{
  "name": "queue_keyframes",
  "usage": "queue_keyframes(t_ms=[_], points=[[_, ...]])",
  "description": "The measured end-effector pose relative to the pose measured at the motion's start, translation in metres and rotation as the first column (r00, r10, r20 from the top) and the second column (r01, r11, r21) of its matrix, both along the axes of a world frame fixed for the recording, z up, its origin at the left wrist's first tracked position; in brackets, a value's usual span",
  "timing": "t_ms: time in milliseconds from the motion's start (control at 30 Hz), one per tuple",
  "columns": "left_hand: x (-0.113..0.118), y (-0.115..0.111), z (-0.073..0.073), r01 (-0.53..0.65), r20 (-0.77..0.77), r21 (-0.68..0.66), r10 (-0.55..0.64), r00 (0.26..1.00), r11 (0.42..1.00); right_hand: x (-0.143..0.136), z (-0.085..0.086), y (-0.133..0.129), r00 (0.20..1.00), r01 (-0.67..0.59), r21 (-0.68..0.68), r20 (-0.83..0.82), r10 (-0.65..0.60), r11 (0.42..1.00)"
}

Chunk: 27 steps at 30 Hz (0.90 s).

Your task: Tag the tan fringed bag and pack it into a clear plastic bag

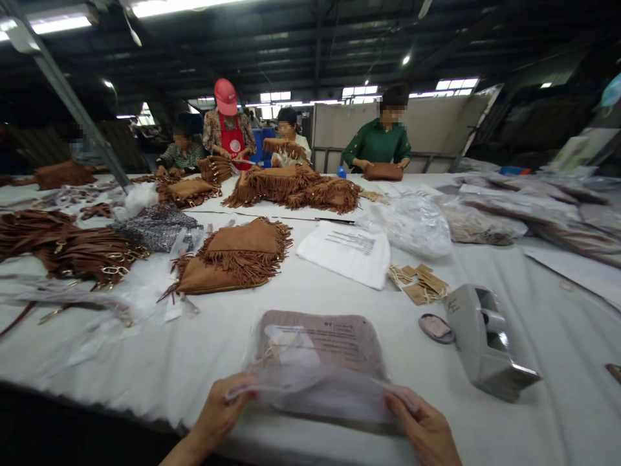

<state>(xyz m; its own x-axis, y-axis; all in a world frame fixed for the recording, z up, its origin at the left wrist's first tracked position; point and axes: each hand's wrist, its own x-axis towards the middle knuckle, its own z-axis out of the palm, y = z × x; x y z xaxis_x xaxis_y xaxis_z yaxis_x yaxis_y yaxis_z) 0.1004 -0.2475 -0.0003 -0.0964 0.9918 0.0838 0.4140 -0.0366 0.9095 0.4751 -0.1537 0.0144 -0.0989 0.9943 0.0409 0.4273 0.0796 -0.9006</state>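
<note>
In front of me a flat brown bag (349, 330) lies on the table inside a clear plastic bag (320, 388) with dark print. My left hand (220, 404) pinches the left corner of the plastic bag's near edge. At the opposite corner, my right hand (422, 421) grips the same edge between thumb and fingers. The plastic is stretched between both hands, across the near part of the brown bag. A pale label or paper shows through the plastic at the left.
A grey tape dispenser (485, 343) stands at right, beside a small round dish (436, 328) and tan tags (424, 285). Fringed brown bags (237, 252), white printed bags (347, 249) and brown straps (63, 246) lie farther back. Several people work across the table (194, 362).
</note>
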Motion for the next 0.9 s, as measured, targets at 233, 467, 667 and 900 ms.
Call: queue_keyframes(t_ms=[233,467,667,900], points=[[0.022,0.033,-0.01,-0.401,0.249,-0.198,0.441,0.862,0.894,-0.017,-0.015,0.012,0.986,0.163,-0.017,0.032,-0.162,0.986],[0.01,0.032,-0.028,-0.451,-0.019,0.003,0.451,0.892,0.893,-0.018,-0.025,0.013,0.98,0.185,-0.023,0.079,-0.183,0.982],[0.0,0.02,-0.046,-0.362,-0.248,0.049,0.362,0.899,0.931,-0.013,-0.029,0.009,0.947,0.165,0.161,0.251,-0.202,0.973],[-0.004,0.02,-0.048,-0.308,-0.548,-0.005,0.255,0.797,0.951,-0.009,-0.036,0.01,0.888,0.118,0.266,0.403,-0.222,0.957]])
